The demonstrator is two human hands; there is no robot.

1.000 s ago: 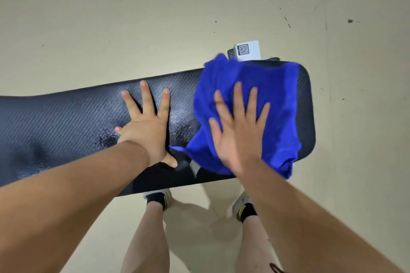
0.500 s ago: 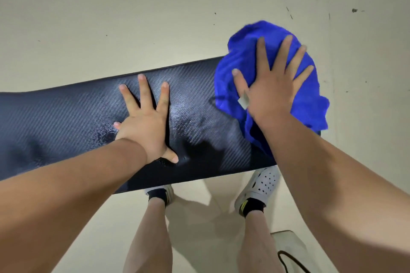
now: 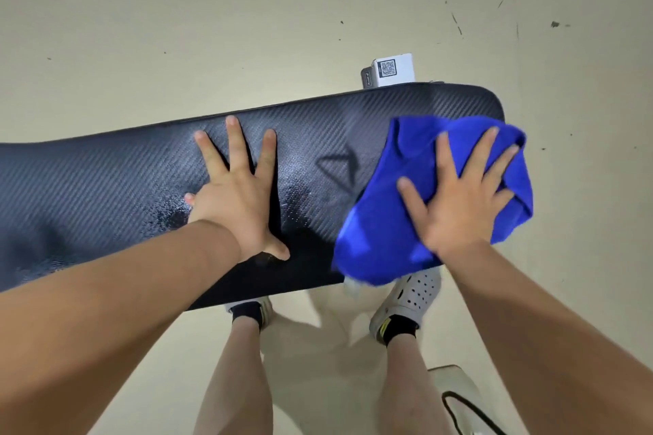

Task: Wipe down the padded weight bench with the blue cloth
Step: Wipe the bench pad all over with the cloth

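Nearest, we see white shoes (image 3: 410, 297) below the bench's (image 3: 106, 180) near edge. The left hand (image 3: 236, 208) lies flat on the black padding, fingers spread. The right hand (image 3: 456, 208), fingers also spread, presses the blue cloth (image 3: 381, 244) onto the bench's right end. Past the far edge we see a small white box (image 3: 392, 69).

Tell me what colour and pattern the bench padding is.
The bench padding is black with a fine diagonal weave texture, seen best in the head view.
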